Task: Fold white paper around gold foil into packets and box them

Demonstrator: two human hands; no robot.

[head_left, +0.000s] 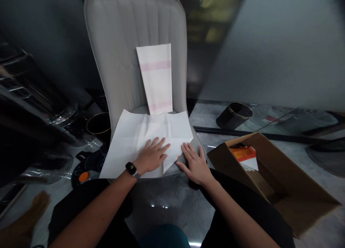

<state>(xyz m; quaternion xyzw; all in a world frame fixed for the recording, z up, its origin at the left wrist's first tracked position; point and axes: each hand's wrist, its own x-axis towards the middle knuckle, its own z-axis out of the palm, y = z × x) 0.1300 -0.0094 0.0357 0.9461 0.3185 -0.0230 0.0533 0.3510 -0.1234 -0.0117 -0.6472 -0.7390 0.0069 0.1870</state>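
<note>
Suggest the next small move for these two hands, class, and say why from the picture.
Perhaps smooth the white sheet with the right hand: creases show across the sheet, the left hand lies flat on it and could steady it, and the right hand is at its slanted edge.

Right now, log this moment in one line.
left hand: flat on white sheet; right hand: at its right edge; white sheet: spread on grey chair

White sheet [122, 143]: patch beneath my left hand [151, 157] hidden.
Chair seat [198, 142]: mostly covered by the sheet.
Watch [131, 168]: digits too small for me to read.
My forearms [101, 208]: cut off at the near edge.
</note>
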